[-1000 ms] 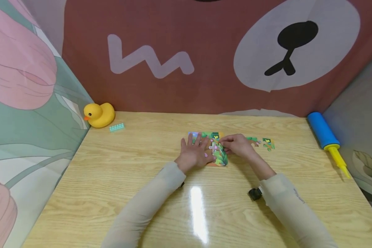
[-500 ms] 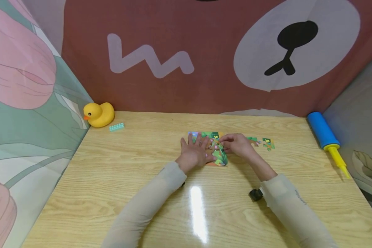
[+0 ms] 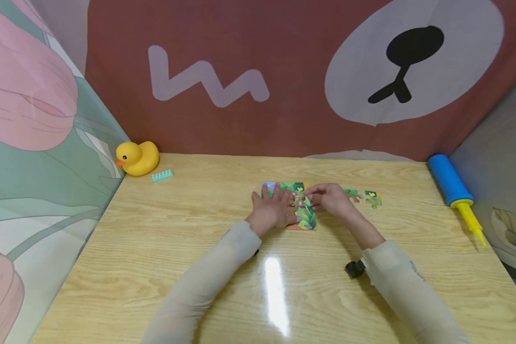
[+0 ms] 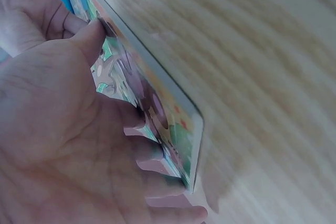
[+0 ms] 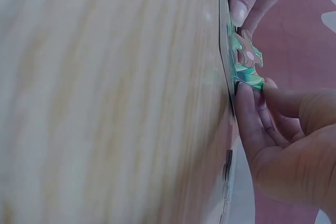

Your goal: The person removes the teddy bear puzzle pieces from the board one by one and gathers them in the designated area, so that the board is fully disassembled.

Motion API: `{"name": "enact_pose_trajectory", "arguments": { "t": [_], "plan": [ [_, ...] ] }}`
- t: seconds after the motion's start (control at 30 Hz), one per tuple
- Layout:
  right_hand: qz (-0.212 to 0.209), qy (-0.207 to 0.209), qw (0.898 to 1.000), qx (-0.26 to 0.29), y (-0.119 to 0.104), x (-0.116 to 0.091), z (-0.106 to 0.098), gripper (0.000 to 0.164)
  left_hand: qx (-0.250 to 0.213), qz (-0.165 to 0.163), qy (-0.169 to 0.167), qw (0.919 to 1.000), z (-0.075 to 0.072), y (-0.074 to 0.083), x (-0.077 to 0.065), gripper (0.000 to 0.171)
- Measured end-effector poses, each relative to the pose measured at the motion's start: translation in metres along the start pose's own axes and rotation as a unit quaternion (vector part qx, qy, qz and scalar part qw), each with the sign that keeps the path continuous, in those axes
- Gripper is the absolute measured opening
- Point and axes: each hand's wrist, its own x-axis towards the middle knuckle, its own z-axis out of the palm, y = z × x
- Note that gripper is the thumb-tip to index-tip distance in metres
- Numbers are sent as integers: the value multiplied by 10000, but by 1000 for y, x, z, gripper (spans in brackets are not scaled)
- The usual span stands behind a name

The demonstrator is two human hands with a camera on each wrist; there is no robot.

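A colourful jigsaw puzzle (image 3: 306, 219) lies on the wooden table, showing green leaves and brown shapes. My left hand (image 3: 272, 210) rests spread over its left part, hiding much of the picture; in the left wrist view its fingers stretch across the puzzle. At the puzzle's right side, my right hand (image 3: 330, 198) pinches a green and brown puzzle piece (image 5: 250, 77) between thumb and fingers. The right wrist view has this piece tilted up from the board, its far end near the left thumb (image 5: 240, 10). Whether it interlocks with its neighbours I cannot tell.
Loose puzzle pieces (image 3: 373, 197) lie to the right, beyond the right hand. A yellow rubber duck (image 3: 138, 158) and a mint toy brick (image 3: 162, 175) sit at the back left. A blue and yellow pump (image 3: 450, 181) lies along the right edge. Fabric-covered walls stand behind and beside the table.
Both hands stay almost in place. The piece at the right hand's fingertips has shifted slightly in its tilt over the puzzle.
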Motion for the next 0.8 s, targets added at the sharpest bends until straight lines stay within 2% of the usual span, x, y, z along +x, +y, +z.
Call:
{"name": "enact_pose_trajectory", "arguments": {
  "t": [0.5, 0.8],
  "plan": [
    [324, -48, 9993, 194, -2, 7, -1, 29, -49, -13, -86, 10000, -2, 0, -1, 93],
    [625, -40, 9960, 633, -3, 9, -2, 33, -62, -46, -112, 9999, -1, 0, -2, 94]
  ]
}}
